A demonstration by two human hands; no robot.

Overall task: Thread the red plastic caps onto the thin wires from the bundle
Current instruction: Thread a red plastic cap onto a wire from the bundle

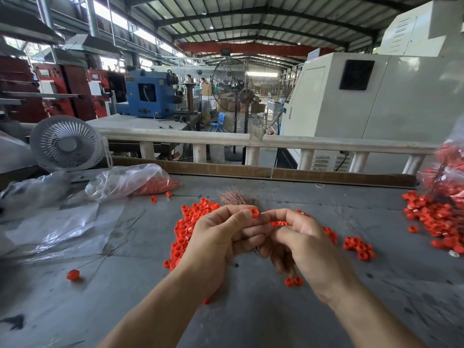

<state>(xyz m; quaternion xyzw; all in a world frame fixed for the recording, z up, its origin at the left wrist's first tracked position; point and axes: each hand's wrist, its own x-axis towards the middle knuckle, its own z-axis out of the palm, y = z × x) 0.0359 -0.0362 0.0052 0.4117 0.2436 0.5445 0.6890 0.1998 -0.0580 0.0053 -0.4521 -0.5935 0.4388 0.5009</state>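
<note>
My left hand (pixel 218 237) grips a bundle of thin coppery wires (pixel 238 197), whose tips fan out above my fingers. At my left fingertips sits one red plastic cap (pixel 254 212), where both hands meet. My right hand (pixel 301 239) curls in beside it, thumb and forefinger pinching at the cap and wire; more red caps (pixel 278 223) show in its palm. A heap of loose red caps (pixel 190 222) lies on the grey table (pixel 251 310) under and behind my hands.
A clear bag with red caps (pixel 140 180) lies at the back left beside empty plastic sheets (pixel 57 227). Threaded caps (pixel 437 217) pile at the right under another bag. A small white fan (pixel 66 143) stands far left. A lone cap on a wire (pixel 73 275) lies left.
</note>
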